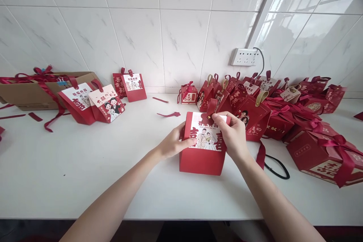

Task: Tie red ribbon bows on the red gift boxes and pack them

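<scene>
A red gift box [202, 162] with a white printed panel of a bride and groom stands upright on the table before me. My left hand [175, 141] grips its left edge, thumb on the front and fingers behind. At the top right, my right hand [233, 133] pinches the box near the base of its handle. That handle is a red strap loop [211, 109] with a small gold stud, rising from the top edge. The fingers behind the box are hidden.
Many red gift boxes [255, 117] crowd the right side, beside a black cord loop [279, 174]. At left stand more boxes [82, 104] and a cardboard carton [21, 94] with red ribbons. Loose red straps [168, 114] lie behind the held box. A power strip [245, 57] is on the tiled wall.
</scene>
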A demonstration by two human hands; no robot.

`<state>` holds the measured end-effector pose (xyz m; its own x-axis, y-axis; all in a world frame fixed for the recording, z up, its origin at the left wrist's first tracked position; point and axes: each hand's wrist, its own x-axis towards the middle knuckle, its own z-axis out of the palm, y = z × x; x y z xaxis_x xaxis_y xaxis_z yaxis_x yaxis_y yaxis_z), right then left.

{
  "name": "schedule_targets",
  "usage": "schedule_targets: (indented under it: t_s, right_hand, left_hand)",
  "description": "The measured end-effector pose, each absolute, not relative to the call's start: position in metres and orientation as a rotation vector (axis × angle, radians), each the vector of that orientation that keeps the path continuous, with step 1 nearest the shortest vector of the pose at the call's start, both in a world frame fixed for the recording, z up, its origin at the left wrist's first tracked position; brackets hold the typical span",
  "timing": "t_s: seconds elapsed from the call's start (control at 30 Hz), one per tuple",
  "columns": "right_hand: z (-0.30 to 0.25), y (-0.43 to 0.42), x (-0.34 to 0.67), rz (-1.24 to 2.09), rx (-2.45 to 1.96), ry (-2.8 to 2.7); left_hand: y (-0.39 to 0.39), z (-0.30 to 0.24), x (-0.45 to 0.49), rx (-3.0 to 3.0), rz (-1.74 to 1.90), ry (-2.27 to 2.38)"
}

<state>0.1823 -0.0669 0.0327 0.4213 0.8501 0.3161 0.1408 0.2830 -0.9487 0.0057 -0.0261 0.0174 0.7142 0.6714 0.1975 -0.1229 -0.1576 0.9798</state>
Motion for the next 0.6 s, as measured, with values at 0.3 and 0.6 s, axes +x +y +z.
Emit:
schedule_targets:
  t_s: [0.3, 0.6]
  right_hand:
    - [0.0328, -0.0651, 0.1803, 0.778, -1.151, -0.994]
    - [0.0306, -0.0666, 0.1752, 1.110, -0.947, -0.956]
  left_hand:
    - [-0.0227, 0.0166, 0.0099, 1.502, 0.862, 0.614]
    - [-0.0211, 0.0224, 0.0036, 1.331, 1.136, 0.660]
